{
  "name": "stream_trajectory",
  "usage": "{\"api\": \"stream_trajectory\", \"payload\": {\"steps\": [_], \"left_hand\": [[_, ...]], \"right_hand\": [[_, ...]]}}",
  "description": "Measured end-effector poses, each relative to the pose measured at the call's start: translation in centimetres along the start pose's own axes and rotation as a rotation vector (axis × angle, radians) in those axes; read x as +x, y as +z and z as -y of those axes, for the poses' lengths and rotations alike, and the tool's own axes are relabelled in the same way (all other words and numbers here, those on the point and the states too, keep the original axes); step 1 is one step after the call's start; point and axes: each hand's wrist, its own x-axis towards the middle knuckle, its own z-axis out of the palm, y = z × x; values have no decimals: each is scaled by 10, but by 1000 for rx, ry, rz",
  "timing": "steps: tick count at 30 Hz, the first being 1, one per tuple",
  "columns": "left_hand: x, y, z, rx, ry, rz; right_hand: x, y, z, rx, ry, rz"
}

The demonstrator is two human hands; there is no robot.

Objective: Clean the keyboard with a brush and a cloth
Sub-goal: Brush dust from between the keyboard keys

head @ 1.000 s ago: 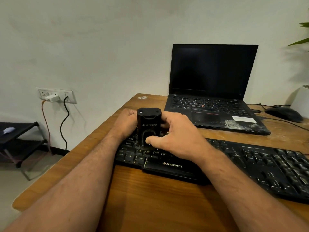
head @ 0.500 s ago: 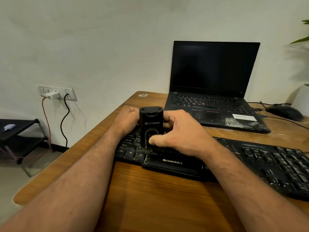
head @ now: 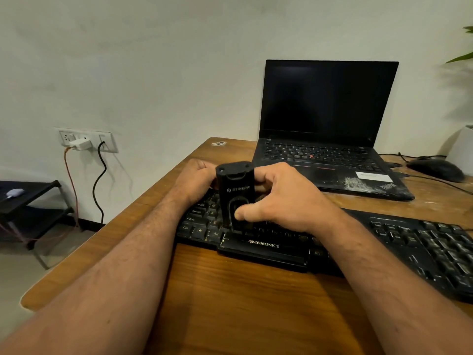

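Centre of frame: the right hand grips a black brush unit held upright, its lower end on the left keys of the keyboard, thumb pressed on its front. The left hand, fingers curled, rests just left of the brush and partly behind it; whether it grips the brush cannot be told. Judged progress: brushing under way at the left end only; the middle and right keys remain. No cloth is in view, so wiping appears not yet begun.
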Motion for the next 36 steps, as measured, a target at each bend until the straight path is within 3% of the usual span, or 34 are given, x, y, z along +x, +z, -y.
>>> {"api": "stream_trajectory", "payload": {"steps": [5, 9, 13, 17, 21, 25, 32, 36], "left_hand": [[0, -2, 4, -52, -4, 40], [0, -3, 4, -55, -17, 37], [1, -3, 5, -18, -6, 38], [2, -3, 5, -41, 2, 27], [1, -2, 5, -57, -1, 26], [6, -3, 7, -110, -64, 15], [5, -3, 11, -54, -71, -4], [7, -4, 11, -111, -78, 11]], "right_hand": [[1, -5, -8, -31, 58, -106], [-3, -5, -5, 94, 65, 83], [3, -5, -6, -48, 99, -84], [-3, -5, -2, 61, 65, 83], [-1, -8, -1, 26, 77, 7], [-7, 2, 9, 106, 28, 190], [-8, -14, 15, -22, 61, 254], [-7, -4, 17, -63, 22, 176]]}}
